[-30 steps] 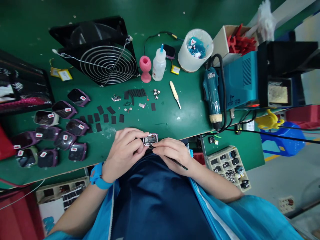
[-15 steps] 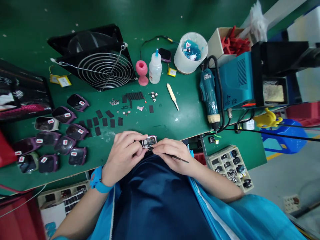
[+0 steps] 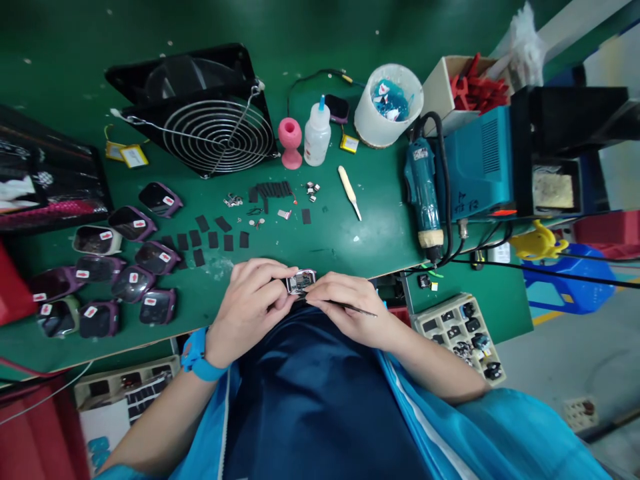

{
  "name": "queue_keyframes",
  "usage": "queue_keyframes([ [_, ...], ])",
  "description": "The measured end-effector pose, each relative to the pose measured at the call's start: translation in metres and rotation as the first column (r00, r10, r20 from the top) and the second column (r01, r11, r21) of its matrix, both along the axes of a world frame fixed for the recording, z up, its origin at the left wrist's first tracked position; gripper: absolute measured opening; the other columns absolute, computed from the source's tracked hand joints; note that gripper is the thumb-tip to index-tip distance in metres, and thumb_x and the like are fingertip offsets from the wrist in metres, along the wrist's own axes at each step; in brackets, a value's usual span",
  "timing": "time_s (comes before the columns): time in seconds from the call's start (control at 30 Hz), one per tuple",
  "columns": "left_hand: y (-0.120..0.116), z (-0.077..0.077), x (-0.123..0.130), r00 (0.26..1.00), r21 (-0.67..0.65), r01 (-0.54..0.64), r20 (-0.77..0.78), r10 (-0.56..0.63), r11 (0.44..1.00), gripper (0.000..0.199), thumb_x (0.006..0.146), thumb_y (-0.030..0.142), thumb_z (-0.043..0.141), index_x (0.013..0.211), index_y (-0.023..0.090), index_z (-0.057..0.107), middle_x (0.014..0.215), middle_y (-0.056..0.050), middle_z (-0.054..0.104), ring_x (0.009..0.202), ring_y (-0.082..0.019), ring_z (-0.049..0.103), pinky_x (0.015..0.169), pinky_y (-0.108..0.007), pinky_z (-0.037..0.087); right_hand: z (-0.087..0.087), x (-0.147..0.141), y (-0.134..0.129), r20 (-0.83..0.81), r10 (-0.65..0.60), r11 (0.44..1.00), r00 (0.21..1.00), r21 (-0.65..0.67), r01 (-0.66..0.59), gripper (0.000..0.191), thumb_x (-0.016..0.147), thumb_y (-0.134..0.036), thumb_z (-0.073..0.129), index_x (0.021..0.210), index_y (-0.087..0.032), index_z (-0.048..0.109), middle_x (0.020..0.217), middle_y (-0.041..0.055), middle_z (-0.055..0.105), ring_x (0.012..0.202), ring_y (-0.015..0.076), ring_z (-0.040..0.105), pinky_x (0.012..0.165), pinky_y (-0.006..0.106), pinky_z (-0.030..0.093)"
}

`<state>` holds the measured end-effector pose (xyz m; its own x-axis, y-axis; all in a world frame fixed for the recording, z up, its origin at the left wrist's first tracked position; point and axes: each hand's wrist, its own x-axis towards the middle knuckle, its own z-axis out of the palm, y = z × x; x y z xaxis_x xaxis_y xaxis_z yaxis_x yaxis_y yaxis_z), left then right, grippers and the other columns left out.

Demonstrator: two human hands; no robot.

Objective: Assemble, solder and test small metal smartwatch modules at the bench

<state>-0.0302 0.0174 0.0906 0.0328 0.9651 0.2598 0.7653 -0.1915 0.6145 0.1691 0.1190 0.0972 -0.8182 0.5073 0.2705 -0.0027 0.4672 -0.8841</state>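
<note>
1. Head view: an opened smartwatch case (image 3: pixel 301 281), its internals exposed, is held just in front of the wearer's dark shirt (image 3: pixel 310 373), by the front edge of the green workbench (image 3: pixel 325 243).
2. The case is gripped at its left side between the thumb and fingers of the left hand (image 3: pixel 253 300). A slim dark tool (image 3: pixel 357 309) is pinched in the right hand (image 3: pixel 355 321); its tip is covered by the fingers, so contact with the case cannot be told.
3. Compared with a second ago, the tool's rear end has been raised, and its shaft is now laid flatter; the case has been kept in almost the same grip. By judgement, a small change of angle is being made during fine work at the near rim of the case.
4. Beyond the hands, a bare strip of bench is left, bounded on the left by black rectangular pads (image 3: pixel 213 240) and farther back by a cream-handled tool (image 3: pixel 349 190).
5. To the right, sideways room is limited by a corded power tool (image 3: pixel 423 193) and its black cable (image 3: pixel 447 190).
6. Below the bench edge, a divided parts tray (image 3: pixel 442 307) is set near the right forearm (image 3: pixel 435 363); little slack for a wide elbow swing is judged to be left there.
</note>
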Motion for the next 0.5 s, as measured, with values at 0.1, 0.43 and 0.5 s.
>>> queue_keyframes([
  [0.1, -0.0002, 0.0003, 0.0, 1.0, -0.002, -0.007, 0.005, 0.007, 1.0, 0.033, 0.094, 0.014, 0.069, 0.068, 0.02, 0.049, 0.106, -0.003, 0.075, 0.103, -0.023, 0.066, 0.084, -0.041, 0.044, -0.0018, 0.001, -0.0022, -0.033, -0.023, 1.0, 0.999, 0.014, 0.023, 0.011, 0.1, -0.01, 0.06, 0.101, -0.014, 0.07, 0.097, 0.0095, 0.078, 0.092, 0.0167, 0.074, 0.084, 0.029, 0.062],
  [0.43, -0.0001, 0.0016, 0.0006, 1.0, -0.002, -0.006, 0.004, 0.006, 1.0, 0.033, 0.095, 0.015, 0.068, 0.068, 0.02, 0.05, 0.104, -0.002, 0.075, 0.103, -0.022, 0.065, 0.085, -0.04, 0.043, 0.0002, 0.0017, -0.0039, 0.002, -0.007, 0.998, 1.0, 0.07, 0.007, 0.013, 0.101, -0.012, 0.058, 0.103, -0.018, 0.07, 0.098, 0.0079, 0.078, 0.092, 0.0168, 0.075, 0.083, 0.029, 0.063],
  [0.5, 0.0001, 0.0019, 0.0006, 1.0, -0.001, -0.006, 0.001, 0.006, 1.0, 0.033, 0.095, 0.014, 0.068, 0.068, 0.02, 0.05, 0.103, -0.002, 0.075, 0.102, -0.022, 0.066, 0.084, -0.04, 0.043, -0.0019, 0.0016, -0.0053, -0.014, -0.019, 0.997, 1.0, 0.071, 0.019, 0.014, 0.1, -0.01, 0.059, 0.103, -0.018, 0.07, 0.098, 0.0074, 0.078, 0.091, 0.0164, 0.074, 0.083, 0.029, 0.063],
])
